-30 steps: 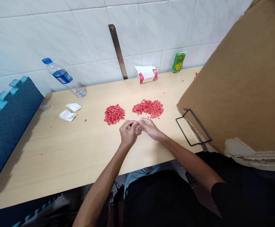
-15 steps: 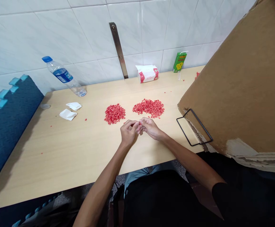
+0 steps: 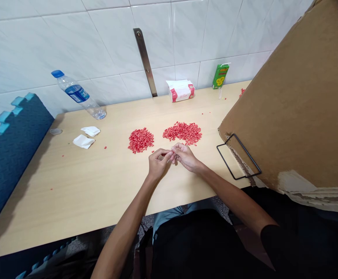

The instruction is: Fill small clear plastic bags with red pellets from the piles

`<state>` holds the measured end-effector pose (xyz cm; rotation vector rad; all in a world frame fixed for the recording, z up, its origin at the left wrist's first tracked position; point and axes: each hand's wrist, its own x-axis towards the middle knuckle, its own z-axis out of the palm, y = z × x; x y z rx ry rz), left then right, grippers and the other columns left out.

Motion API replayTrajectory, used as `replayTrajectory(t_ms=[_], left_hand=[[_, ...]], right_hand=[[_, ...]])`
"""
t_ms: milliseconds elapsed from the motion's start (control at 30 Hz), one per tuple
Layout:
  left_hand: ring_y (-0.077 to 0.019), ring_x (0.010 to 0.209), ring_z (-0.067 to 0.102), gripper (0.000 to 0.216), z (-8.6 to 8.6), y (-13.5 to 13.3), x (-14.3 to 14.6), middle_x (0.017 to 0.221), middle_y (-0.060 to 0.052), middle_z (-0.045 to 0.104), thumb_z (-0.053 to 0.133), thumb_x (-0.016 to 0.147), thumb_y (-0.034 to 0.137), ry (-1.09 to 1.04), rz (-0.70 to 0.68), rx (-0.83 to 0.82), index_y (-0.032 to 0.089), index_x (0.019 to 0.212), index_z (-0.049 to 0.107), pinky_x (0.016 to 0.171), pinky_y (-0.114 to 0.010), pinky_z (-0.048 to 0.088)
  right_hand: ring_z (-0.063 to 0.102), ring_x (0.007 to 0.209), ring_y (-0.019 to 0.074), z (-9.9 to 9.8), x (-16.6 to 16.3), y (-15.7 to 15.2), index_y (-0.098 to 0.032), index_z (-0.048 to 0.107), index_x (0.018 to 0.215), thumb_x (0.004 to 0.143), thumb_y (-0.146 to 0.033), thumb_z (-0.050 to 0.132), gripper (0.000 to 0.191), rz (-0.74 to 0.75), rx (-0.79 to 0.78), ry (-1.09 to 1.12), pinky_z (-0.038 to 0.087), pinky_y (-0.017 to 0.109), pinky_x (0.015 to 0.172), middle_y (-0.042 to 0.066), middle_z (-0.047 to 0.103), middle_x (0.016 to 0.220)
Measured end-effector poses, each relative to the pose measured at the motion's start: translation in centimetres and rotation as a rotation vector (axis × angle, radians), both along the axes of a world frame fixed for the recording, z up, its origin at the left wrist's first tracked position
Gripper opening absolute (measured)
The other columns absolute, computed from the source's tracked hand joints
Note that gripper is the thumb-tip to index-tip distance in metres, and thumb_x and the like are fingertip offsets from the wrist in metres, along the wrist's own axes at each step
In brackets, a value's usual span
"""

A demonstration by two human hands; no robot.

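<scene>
Both my hands are raised together over the light wooden table [image 3: 93, 182], just below two heaps of small red pellets. My left hand [image 3: 158, 164] is curled, with a red pellet [image 3: 163, 154] showing between its fingers. My right hand [image 3: 186, 157] meets it at the fingertips, and its grip is partly hidden. The left heap of red pellets [image 3: 141, 140] is the smaller. The right heap [image 3: 182, 133] is wider and sits close above my right hand. A few loose pellets lie scattered on the tabletop.
A large cardboard sheet [image 3: 285, 108] with a black wire frame [image 3: 238, 157] leans in at the right. Against the tiled wall stand a water bottle [image 3: 80, 95], a tissue pack [image 3: 181, 91] and a green drink carton [image 3: 220, 76]. Paper scraps [image 3: 83, 142] lie left; a blue foam mat [image 3: 11, 155] adjoins the table.
My hands have shifted only slightly, and their fingertips stay together. The table and objects keep their places, apart from a small shift of the view.
</scene>
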<state>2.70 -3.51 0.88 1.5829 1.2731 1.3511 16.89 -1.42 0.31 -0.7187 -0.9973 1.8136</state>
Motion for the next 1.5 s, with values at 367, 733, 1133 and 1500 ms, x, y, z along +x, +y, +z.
replayTrajectory(t_ms=[367, 733, 1133, 1500], left_hand=[[-0.0150, 0.071, 0.065, 0.013, 0.10, 0.07, 0.06, 0.075, -0.002, 0.071, 0.070, 0.077, 0.032, 0.119, 0.011, 0.026, 0.018, 0.076, 0.073, 0.072, -0.028, 0.050], [-0.0144, 0.070, 0.063, 0.017, -0.31, 0.22, -0.10, 0.073, -0.002, 0.070, 0.068, 0.079, 0.033, 0.071, 0.057, 0.003, 0.016, 0.079, 0.070, 0.072, -0.028, 0.050], [-0.0142, 0.071, 0.065, 0.014, 0.31, -0.05, -0.22, 0.075, -0.002, 0.071, 0.064, 0.083, 0.029, 0.176, 0.059, 0.129, 0.019, 0.080, 0.072, 0.072, -0.027, 0.050], [-0.0158, 0.072, 0.065, 0.017, -0.24, 0.54, -0.48, 0.076, -0.004, 0.070, 0.075, 0.072, 0.032, -0.058, 0.017, -0.028, 0.017, 0.078, 0.072, 0.071, -0.029, 0.051]], right_hand=[[0.039, 0.036, 0.0050, -0.49, -0.02, 0.28, -0.020, 0.047, 0.083, 0.081, -0.049, 0.061, 0.032, -0.069, 0.086, -0.159, 0.025, 0.017, 0.037, -0.009, 0.053, 0.048], [0.046, 0.045, 0.0079, -0.42, 0.02, 0.06, -0.021, 0.047, 0.088, 0.081, -0.032, 0.057, 0.016, 0.049, 0.073, -0.023, 0.028, 0.020, 0.045, -0.005, 0.059, 0.057], [0.054, 0.050, 0.0100, 0.16, 0.25, -0.14, -0.020, 0.048, 0.084, 0.080, -0.028, 0.062, 0.017, 0.075, 0.013, 0.074, 0.037, 0.021, 0.050, -0.002, 0.065, 0.061], [0.056, 0.049, 0.0100, 0.17, 0.53, 0.17, -0.018, 0.050, 0.080, 0.076, -0.027, 0.068, 0.020, 0.090, 0.010, 0.073, 0.039, 0.021, 0.048, 0.000, 0.066, 0.061]])
